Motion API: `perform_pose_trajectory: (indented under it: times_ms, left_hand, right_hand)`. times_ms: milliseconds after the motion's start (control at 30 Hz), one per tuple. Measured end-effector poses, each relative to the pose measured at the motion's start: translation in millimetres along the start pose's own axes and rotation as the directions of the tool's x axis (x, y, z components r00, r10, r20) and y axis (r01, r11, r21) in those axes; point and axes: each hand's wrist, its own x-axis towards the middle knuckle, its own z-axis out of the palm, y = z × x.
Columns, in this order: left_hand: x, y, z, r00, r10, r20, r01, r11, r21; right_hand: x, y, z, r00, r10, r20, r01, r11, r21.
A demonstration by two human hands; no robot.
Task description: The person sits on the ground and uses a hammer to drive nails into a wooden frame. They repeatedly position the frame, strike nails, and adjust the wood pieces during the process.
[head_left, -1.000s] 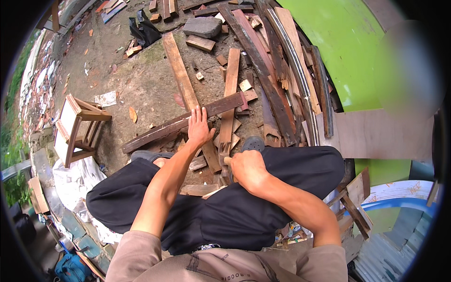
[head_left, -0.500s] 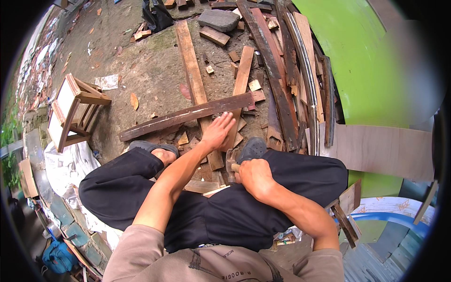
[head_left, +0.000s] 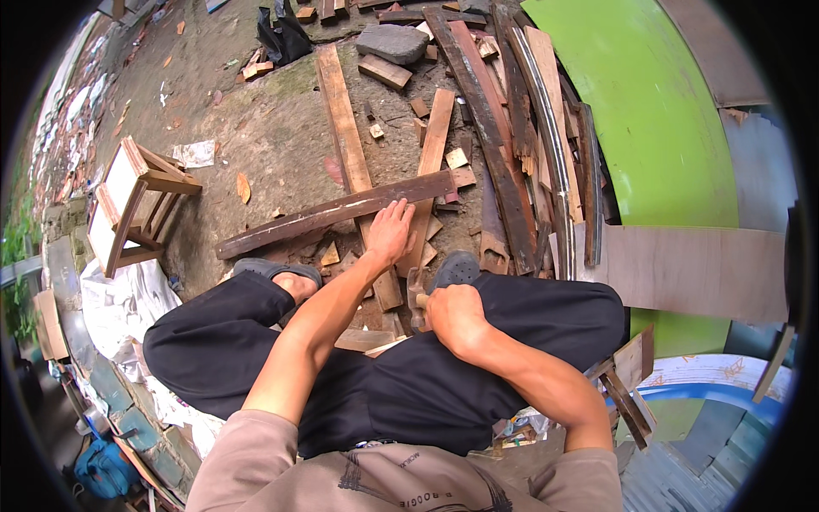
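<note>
A long dark brown plank (head_left: 307,220) lies crosswise over two lighter planks, a left one (head_left: 341,128) and a right one (head_left: 436,136). My left hand (head_left: 391,232) reaches to the near edge of the dark plank, fingers stretched out and the tips at its edge, gripping nothing. In my right hand (head_left: 456,314), closed and held low by my right knee, is the handle of a hammer. The hammer's metal head (head_left: 416,297) points away from me, beside my right shoe (head_left: 458,268). Part of the handle is hidden inside my fist.
A small wooden step-like frame (head_left: 141,205) stands at the left. Long boards (head_left: 490,145) are piled at the right, with a handsaw (head_left: 494,254) near them. A grey stone (head_left: 392,43) sits farther off. Wood scraps litter the ground, and a green panel (head_left: 657,111) lies at far right.
My left hand has shifted slightly left, its fingers now closer to the dark plank's edge. The hammer head has tipped up a little in my right hand.
</note>
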Motion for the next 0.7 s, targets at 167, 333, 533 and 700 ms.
perform_pose_trajectory:
  times_ms: [167, 333, 533, 700]
  left_hand:
    - [17, -18, -14, 0.961, -0.156, -0.227, 0.183, 0.978, 0.102]
    - [22, -44, -17, 0.948, -0.316, -0.029, 0.317, 0.936, 0.154]
    - [17, -59, -11, 0.976, -0.192, -0.099, 0.203, 0.972, 0.116]
    - [-12, -76, 1, 0.967, -0.170, -0.190, 0.179, 0.983, 0.031]
  right_hand:
    - [-4, 3, 1, 1.000, 0.001, 0.011, -0.001, 0.999, 0.037]
    - [-5, 4, 4, 1.000, 0.007, 0.011, -0.008, 0.998, 0.061]
    - [-2, 9, 7, 0.999, 0.050, 0.019, -0.050, 0.999, 0.021]
    - [0, 8, -10, 0.998, 0.041, 0.045, -0.043, 0.999, 0.033]
